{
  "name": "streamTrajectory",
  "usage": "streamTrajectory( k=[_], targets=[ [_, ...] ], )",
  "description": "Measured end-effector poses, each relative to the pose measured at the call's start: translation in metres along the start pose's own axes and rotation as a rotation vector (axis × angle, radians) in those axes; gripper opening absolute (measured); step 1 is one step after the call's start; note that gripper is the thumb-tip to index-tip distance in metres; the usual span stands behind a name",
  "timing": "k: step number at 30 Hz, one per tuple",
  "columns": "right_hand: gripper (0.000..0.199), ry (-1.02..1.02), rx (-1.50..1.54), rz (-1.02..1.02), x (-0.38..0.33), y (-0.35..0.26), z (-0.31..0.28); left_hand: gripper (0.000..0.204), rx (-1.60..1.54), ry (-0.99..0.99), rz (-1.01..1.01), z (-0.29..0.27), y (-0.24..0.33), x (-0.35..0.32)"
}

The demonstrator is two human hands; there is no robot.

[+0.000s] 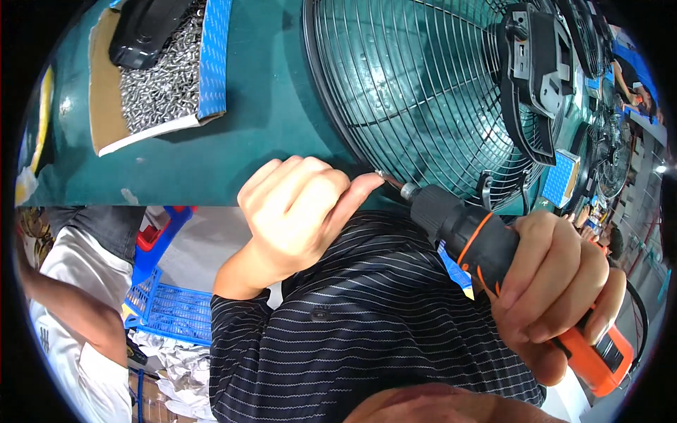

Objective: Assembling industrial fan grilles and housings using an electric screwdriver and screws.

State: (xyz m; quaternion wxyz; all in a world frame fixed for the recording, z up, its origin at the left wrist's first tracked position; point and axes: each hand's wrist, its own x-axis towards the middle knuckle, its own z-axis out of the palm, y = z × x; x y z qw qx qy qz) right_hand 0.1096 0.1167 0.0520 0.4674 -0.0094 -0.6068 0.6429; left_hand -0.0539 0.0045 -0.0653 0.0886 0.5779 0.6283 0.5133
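Note:
My right hand (pixel 553 282) is wrapped round the body of a black and orange power screwdriver (pixel 451 225). Its thin bit points up and left, toward my left hand (pixel 296 208). The fingers of that hand are curled, and its thumb reaches out to the bit's tip. A small silver screw (pixel 381 173) sits there at the thumb's end. Just beyond both hands lies a round black wire fan guard (pixel 416 92) on the green table (pixel 268 92). A black plastic housing with a handle-like bracket (pixel 536 70) is fixed at its middle.
An open cardboard box (pixel 106 99) full of screws (pixel 159 92) stands at the far left, with a black plastic part (pixel 144 32) on top. A small blue box (pixel 560 176) sits right of the guard. Someone in white (pixel 84 303) is beside a blue basket (pixel 176 314) at left.

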Motion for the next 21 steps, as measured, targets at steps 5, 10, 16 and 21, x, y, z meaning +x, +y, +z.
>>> streamTrajectory(
  k=[5,10,16,21],
  targets=[
    [0.042,-0.005,-0.054,0.020,0.003,0.002,0.003,0.034,-0.021,-0.053,-0.030,0.001,-0.002,0.002],
    [0.042,-0.080,-0.033,0.086,0.006,-0.001,-0.002,0.034,-0.043,-0.135,-0.101,-0.002,-0.001,0.006],
    [0.041,-0.084,-0.043,0.136,0.011,-0.001,0.000,0.033,-0.106,-0.192,-0.166,-0.006,-0.002,0.011],
    [0.043,-0.127,-0.033,0.141,0.014,0.003,-0.003,0.031,-0.122,-0.190,-0.155,-0.005,-0.004,0.009]
  ],
)
